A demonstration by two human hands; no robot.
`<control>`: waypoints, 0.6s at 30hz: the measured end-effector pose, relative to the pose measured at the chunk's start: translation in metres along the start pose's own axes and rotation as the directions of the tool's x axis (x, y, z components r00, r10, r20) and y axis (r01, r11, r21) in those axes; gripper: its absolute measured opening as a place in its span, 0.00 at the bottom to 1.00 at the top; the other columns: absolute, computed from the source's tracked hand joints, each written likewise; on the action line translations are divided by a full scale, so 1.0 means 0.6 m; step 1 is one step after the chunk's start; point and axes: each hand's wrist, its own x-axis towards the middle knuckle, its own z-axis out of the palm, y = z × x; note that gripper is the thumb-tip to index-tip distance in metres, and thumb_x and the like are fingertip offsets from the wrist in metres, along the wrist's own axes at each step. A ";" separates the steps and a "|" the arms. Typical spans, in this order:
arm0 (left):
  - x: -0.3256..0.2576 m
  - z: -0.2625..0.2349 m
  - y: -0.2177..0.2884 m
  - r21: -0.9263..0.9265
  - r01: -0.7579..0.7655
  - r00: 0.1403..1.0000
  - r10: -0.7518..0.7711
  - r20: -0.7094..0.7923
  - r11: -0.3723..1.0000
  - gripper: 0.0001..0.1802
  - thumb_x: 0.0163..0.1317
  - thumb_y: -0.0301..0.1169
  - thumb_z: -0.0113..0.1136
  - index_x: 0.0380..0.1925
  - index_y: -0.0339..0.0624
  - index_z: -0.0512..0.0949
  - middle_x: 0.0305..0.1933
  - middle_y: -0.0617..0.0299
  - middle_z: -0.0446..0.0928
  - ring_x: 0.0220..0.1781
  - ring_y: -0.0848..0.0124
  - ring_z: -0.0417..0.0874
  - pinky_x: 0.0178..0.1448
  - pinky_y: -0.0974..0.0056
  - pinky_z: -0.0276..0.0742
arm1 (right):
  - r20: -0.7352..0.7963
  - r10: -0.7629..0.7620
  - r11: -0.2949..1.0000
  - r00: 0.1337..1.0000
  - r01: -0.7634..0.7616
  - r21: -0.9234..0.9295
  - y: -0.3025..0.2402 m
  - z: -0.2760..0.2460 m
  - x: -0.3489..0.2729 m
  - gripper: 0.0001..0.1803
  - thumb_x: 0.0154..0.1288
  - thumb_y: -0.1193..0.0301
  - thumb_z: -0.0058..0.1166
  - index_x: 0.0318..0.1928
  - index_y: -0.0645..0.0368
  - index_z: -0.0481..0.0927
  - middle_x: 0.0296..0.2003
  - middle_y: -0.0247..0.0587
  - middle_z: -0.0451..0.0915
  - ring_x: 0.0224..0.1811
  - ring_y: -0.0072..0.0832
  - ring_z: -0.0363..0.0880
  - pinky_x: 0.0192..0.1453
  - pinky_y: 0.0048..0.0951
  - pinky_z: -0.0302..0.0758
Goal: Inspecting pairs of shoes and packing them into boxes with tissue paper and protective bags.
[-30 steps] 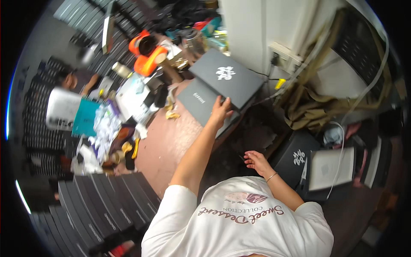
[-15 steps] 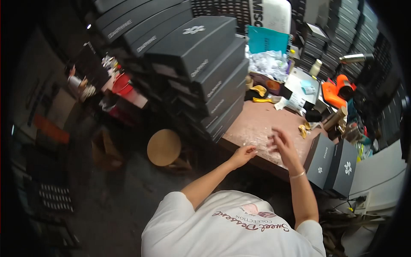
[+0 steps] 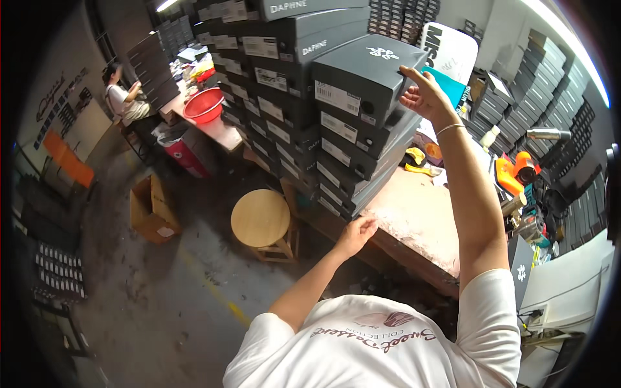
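A tall stack of dark grey shoe boxes stands on the workbench, white labels on their near ends. My right hand is raised at the right edge of the top shoe box of the front column, fingers apart and slightly bent. Its fingertips reach the lid's corner; whether they press on it I cannot tell. Low by the bench's front edge, my left hand is loosely open, fingers a little curled, with nothing visible in it. It is just below the bottom shoe box of that column.
A round wooden stool stands left of the bench, with an open cardboard carton on the floor beyond. Farther back, a person sits near a red basin. Tools and orange items clutter the bench's right side.
My right hand has risen from above the bench to the top shoe box. My left hand has shifted slightly left. The view has swung left, and the stack appears farther right.
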 end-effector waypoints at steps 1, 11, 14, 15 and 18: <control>0.010 0.002 0.008 -0.085 -0.062 0.998 0.063 0.009 0.994 0.18 0.66 0.29 0.57 0.54 0.34 0.73 0.45 0.61 0.78 0.45 0.76 0.78 0.52 0.71 0.74 | 0.021 -0.011 1.000 1.000 0.011 0.021 0.002 -0.019 -0.002 0.66 0.47 0.61 0.71 0.72 0.54 0.30 0.35 0.40 0.65 0.30 0.27 0.75 0.29 0.31 0.79; 0.100 0.102 0.112 -0.813 0.309 0.934 0.004 0.357 0.493 0.35 0.67 0.57 0.44 0.62 0.42 0.64 0.63 0.63 0.68 0.64 0.67 0.69 0.67 0.57 0.63 | -0.046 -0.112 0.989 0.993 0.116 0.088 0.143 -0.333 -0.292 0.36 0.61 0.68 0.54 0.67 0.68 0.57 0.58 0.43 0.70 0.56 0.29 0.72 0.60 0.31 0.70; 0.129 0.183 0.063 -0.641 0.438 0.865 -0.102 0.491 0.630 0.38 0.64 0.59 0.48 0.61 0.39 0.65 0.60 0.60 0.71 0.62 0.68 0.71 0.65 0.62 0.64 | -0.021 0.163 0.952 0.986 -0.152 0.266 0.296 -0.479 -0.334 0.35 0.58 0.68 0.53 0.66 0.66 0.61 0.56 0.42 0.72 0.56 0.25 0.72 0.55 0.24 0.73; 0.143 0.209 0.031 -0.588 0.481 0.853 -0.194 0.484 0.650 0.39 0.63 0.60 0.50 0.61 0.38 0.65 0.58 0.59 0.72 0.61 0.69 0.71 0.64 0.63 0.66 | -0.095 0.222 0.920 0.970 -0.176 0.350 0.308 -0.486 -0.342 0.35 0.59 0.67 0.53 0.66 0.64 0.61 0.53 0.41 0.74 0.51 0.22 0.75 0.51 0.23 0.75; 0.197 0.260 -0.101 -0.329 0.603 0.772 -0.427 0.471 0.727 0.37 0.66 0.56 0.49 0.61 0.34 0.65 0.60 0.56 0.71 0.63 0.68 0.70 0.65 0.62 0.64 | -0.115 0.408 0.858 0.906 -0.337 0.387 0.410 -0.592 -0.334 0.27 0.62 0.67 0.55 0.60 0.61 0.68 0.40 0.30 0.77 0.38 0.16 0.74 0.42 0.25 0.76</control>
